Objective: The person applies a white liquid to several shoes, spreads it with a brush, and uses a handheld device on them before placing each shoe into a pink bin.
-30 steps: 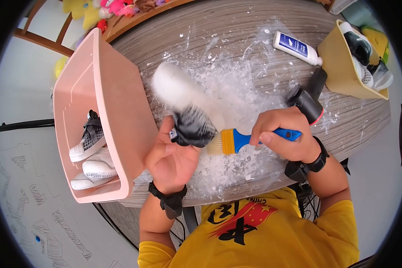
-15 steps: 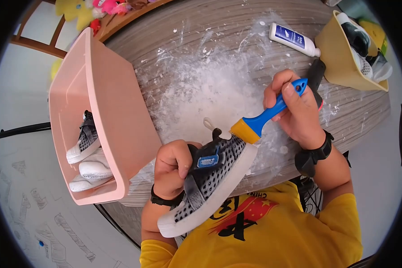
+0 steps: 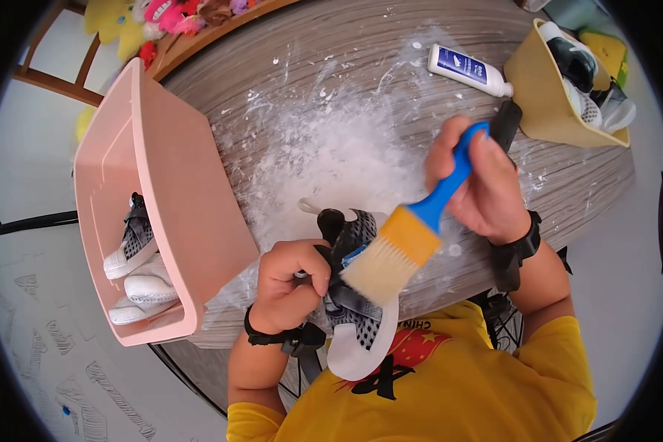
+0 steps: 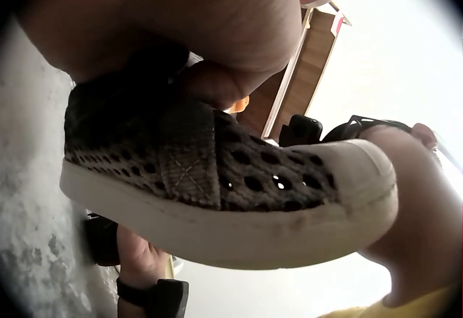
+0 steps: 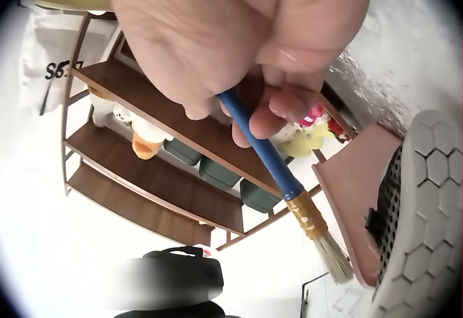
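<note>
My left hand [image 3: 291, 283] grips a black-and-white perforated shoe [image 3: 366, 324] by its upper, near the table's front edge. The left wrist view shows the shoe [image 4: 268, 181] side-on with its strap and white toe, the left hand [image 4: 210, 29] above it. In my right hand [image 3: 486, 180] is the blue handle of a brush [image 3: 412, 239]; its pale bristles overlap the shoe in the head view. The right wrist view has the brush [image 5: 271, 162] under the right hand [image 5: 253, 43], and the shoe's patterned sole [image 5: 430, 217] at the right.
A pink bin [image 3: 191, 177] with several shoes stands left. A yellow bin [image 3: 530, 96] with shoes is at the back right, beside a white bottle [image 3: 470, 70]. A black device [image 3: 505, 125] lies partly behind the right hand. White powder [image 3: 339, 155] covers the table's middle.
The left hand went from open under a shoe to gripping it; the shoe turned and came nearer the body. The brush moved off the shoe's heel and now tilts down over its side.
</note>
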Demonstrator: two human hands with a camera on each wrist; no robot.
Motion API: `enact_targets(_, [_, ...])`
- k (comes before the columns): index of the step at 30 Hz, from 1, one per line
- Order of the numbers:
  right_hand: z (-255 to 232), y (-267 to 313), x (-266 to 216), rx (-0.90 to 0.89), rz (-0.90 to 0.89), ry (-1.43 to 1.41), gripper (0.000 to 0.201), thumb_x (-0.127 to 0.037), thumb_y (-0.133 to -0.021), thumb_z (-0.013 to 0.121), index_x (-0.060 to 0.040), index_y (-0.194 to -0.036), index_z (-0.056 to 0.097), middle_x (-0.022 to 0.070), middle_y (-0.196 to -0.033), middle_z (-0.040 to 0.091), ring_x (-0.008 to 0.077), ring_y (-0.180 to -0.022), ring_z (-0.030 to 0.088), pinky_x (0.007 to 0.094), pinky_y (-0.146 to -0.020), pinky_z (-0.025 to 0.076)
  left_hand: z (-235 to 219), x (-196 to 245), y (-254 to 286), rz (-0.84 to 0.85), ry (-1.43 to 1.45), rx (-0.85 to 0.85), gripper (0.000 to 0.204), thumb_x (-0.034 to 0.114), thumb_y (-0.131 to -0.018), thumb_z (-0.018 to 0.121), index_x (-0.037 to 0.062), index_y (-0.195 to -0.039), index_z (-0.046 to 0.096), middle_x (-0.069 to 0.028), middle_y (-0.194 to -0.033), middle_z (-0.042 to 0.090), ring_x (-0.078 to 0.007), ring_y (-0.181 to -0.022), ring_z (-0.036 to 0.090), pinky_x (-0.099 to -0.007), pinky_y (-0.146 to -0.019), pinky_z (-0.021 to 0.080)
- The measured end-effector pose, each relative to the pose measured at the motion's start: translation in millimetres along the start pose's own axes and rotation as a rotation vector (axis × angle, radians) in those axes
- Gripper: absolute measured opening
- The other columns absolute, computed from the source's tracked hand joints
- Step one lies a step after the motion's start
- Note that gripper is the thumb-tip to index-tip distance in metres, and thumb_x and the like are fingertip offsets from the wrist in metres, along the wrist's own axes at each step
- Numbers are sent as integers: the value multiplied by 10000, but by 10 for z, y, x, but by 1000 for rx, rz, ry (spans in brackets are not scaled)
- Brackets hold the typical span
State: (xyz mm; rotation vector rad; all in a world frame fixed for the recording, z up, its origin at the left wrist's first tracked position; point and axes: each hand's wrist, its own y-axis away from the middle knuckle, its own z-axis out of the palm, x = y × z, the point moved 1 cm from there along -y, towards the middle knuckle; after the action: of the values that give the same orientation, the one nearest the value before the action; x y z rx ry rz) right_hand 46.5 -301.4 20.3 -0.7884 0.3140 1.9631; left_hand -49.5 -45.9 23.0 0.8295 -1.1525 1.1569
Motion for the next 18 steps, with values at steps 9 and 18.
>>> enact_targets(9, [53,-9,-58,217,40,448,135,-162,-1000,568,-41,-1061,565,62,-952,623,91,-720,549,233,-650,458,-32,-44,1,54,1,-47,144,-77,-543,495,56,-596,512,-36,-572,495,-143,-526,439,-270,-513,303])
enact_targets(18, [53,-41,35,268,-192,892,234,-54,-940,619,8,-1159,562,94,-1171,545,129,-930,628,258,-811,512,21,-28,11,78,134,61,156,-70,-547,496,63,-624,475,-2,-608,451,-122,-596,406,-257,-579,307])
